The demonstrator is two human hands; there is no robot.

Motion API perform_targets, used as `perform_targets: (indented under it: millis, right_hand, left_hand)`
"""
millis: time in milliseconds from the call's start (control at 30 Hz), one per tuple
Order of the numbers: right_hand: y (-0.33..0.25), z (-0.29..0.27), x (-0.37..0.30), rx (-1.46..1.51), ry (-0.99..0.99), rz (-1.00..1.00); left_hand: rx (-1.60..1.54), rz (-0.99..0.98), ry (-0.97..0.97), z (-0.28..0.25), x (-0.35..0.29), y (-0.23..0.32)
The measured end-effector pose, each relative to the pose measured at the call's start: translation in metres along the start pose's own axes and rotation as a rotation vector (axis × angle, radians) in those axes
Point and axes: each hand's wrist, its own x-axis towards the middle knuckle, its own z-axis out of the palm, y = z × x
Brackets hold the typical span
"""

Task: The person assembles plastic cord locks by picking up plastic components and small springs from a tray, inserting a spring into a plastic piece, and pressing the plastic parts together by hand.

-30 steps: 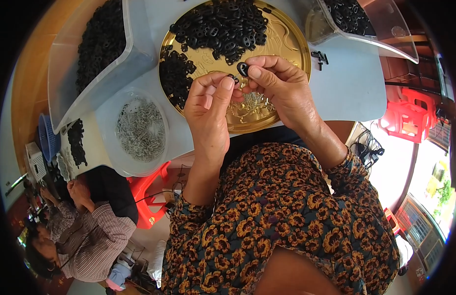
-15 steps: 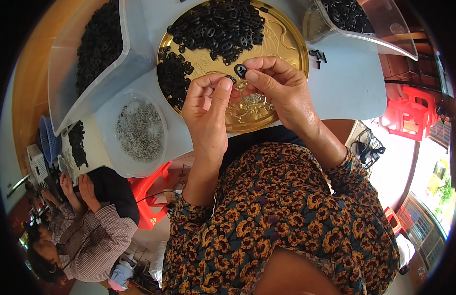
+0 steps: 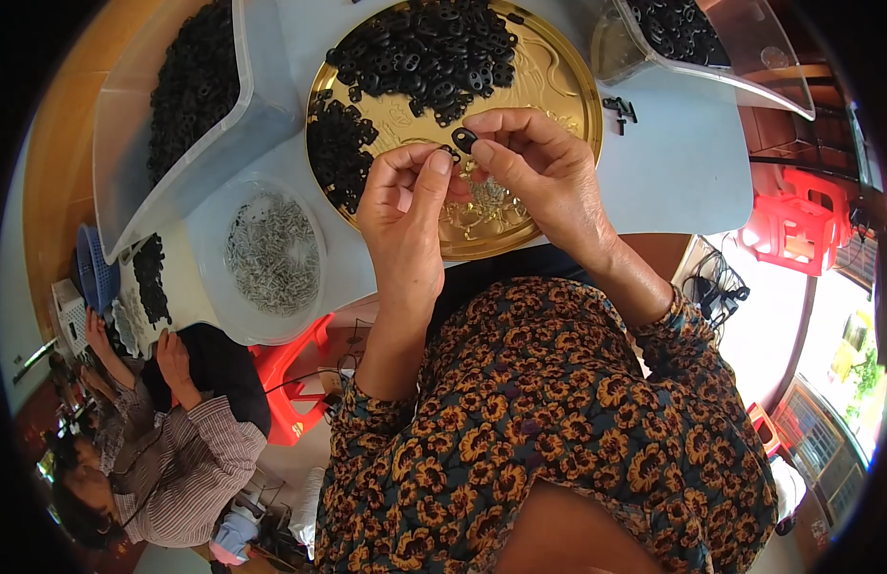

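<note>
Over the golden round tray (image 3: 585, 91), my left hand (image 3: 405, 215) pinches a small black plastic piece (image 3: 450, 153) between thumb and index finger; most of it is hidden. Close beside it, my right hand (image 3: 553, 182) grips an oval black plastic piece with holes (image 3: 464, 140) between thumb and fingertips. The two pieces are almost together; whether they touch I cannot tell. On the tray lie a large heap of oval black pieces (image 3: 419, 62), a heap of smaller black pieces (image 3: 336, 153) and, partly behind my hands, small shiny metal parts (image 3: 493, 201).
Clear plastic bins with black pieces stand at the left (image 3: 240, 67) and at the upper right (image 3: 644, 63). A round clear tub (image 3: 314, 234) holds small metal pins. Several black bits (image 3: 620, 110) lie right of the tray. A co-worker (image 3: 190, 459) sits at lower left, near red stools (image 3: 285, 383).
The oval piece in my right hand has turned slightly and shifted a little to the left and down. My left hand has barely moved. The co-worker's hands have moved apart.
</note>
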Motion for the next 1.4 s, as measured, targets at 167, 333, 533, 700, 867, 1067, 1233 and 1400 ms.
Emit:
perform_targets:
  millis: [167, 333, 533, 700, 867, 1067, 1233, 1400]
  right_hand:
    - [0.001, 0.001, 0.0, -0.016, -0.012, 0.002]
    - [0.003, 0.003, 0.0, -0.026, 0.009, -0.005]
    - [0.004, 0.002, 0.001, -0.033, 0.017, 0.007]
    - [0.006, 0.003, 0.002, -0.105, 0.028, -0.054]
    - [0.006, 0.003, 0.002, -0.132, 0.031, -0.047]
    - [0.009, 0.004, 0.001, -0.135, 0.032, -0.017]
    - [0.009, 0.006, 0.001, -0.149, 0.023, 0.008]
    - [0.018, 0.015, -0.002, -0.07, 0.094, 0.02]
  left_hand:
    - [0.013, 0.002, 0.0, 0.0, 0.0, -0.002]
    - [0.016, -0.013, 0.004, -0.002, 0.0, -0.005]
    - [-0.015, -0.026, 0.019, 0.001, -0.001, -0.004]
    - [-0.043, -0.034, 0.022, -0.001, -0.001, -0.005]
    - [-0.044, -0.04, 0.03, 0.0, -0.002, -0.002]
    - [-0.06, -0.05, 0.033, -0.003, -0.002, -0.005]
    - [-0.033, -0.052, 0.019, -0.005, -0.002, -0.005]
    - [-0.059, -0.049, 0.072, -0.004, -0.003, -0.009]
